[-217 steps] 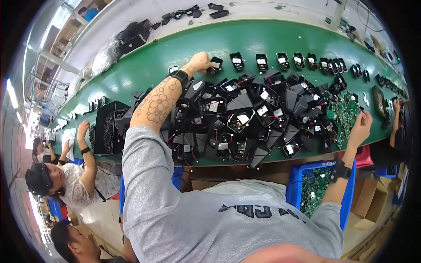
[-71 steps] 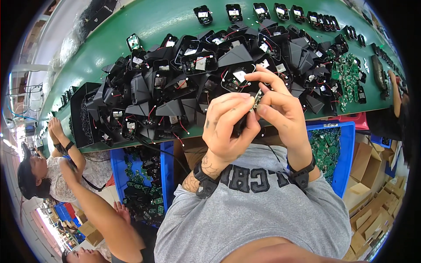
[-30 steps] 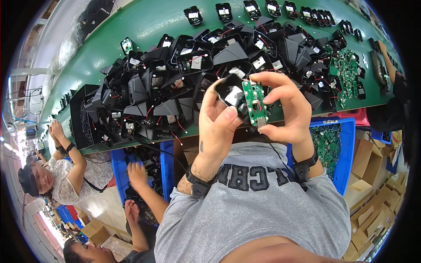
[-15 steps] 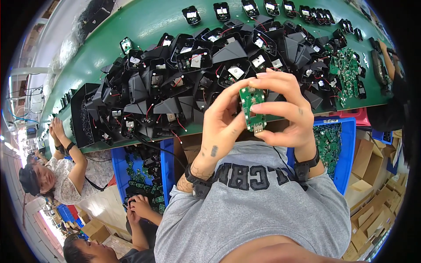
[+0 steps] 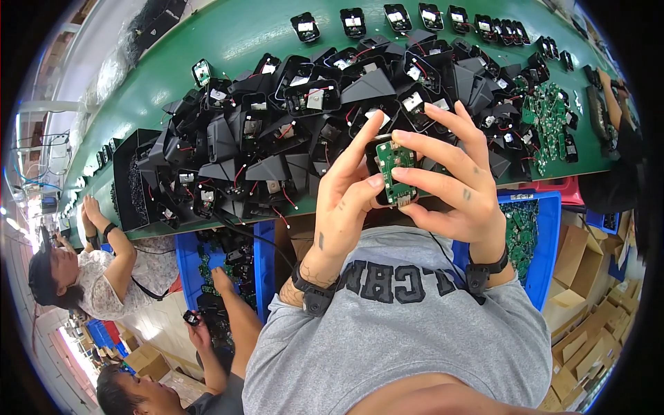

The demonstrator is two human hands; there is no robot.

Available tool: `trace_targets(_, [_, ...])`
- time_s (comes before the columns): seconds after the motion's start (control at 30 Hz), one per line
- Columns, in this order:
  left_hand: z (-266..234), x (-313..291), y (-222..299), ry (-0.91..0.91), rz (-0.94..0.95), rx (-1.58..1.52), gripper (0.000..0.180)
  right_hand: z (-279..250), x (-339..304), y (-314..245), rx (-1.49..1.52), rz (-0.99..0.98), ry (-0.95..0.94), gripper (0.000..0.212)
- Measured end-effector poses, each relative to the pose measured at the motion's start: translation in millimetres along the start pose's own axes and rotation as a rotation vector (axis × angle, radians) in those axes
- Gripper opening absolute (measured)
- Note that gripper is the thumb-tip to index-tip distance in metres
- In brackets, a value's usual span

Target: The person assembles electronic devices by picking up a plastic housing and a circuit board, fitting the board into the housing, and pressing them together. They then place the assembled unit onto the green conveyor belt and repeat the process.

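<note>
In front of my chest, both hands are around a small green circuit board (image 5: 398,188) with a silver connector at its near end. A dark plastic case edge (image 5: 371,160) shows along the board's far and left sides; the rest of it is hidden. My left hand (image 5: 342,200) grips from the left, thumb tip at the board's left edge, index finger raised. Over the board's right side lies my right hand (image 5: 467,190), closed around it, with two fingertips on its face and the thumb near the connector. Its upper finger points up, off the board.
Black plastic housings (image 5: 370,84) with red wires heap the green table (image 5: 242,43). Loose circuit boards (image 5: 546,114) lie to the right. Blue bins (image 5: 550,235) of boards flank me. At left, one co-worker's hand (image 5: 200,333) holds a small black part; another person (image 5: 104,277) sits beyond.
A dark case edge now shows beside the board. My left index finger has lifted off, and my right upper finger has straightened. The near-left co-worker's hands have moved apart, one reaching into the bin.
</note>
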State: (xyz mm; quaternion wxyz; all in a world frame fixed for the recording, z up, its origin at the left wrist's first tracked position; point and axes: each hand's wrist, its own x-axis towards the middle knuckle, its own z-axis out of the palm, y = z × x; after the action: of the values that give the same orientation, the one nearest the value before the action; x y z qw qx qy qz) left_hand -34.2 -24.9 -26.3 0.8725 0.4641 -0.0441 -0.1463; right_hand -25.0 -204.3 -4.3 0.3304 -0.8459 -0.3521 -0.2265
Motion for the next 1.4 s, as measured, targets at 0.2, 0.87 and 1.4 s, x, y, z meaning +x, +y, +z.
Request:
trace_targets(0.2, [4.6,-0.6,-8.8,-0.021,0.093,0.075,0.067,-4.9,3.9,-2.7,0.014,0.065,-0.052,0.041])
trace_targets(0.87, [8.7,-1.5,-9.1,-0.067,0.076,0.022,0.071,-0.1,-5.4,3.6,0.124,0.088,-0.034,0.045])
trace_targets(1.4, [15.9,-0.7,1.6,-0.108,0.078,0.34,0.076,16.8,-4.4,-0.3,0.981,0.729,0.206,0.034])
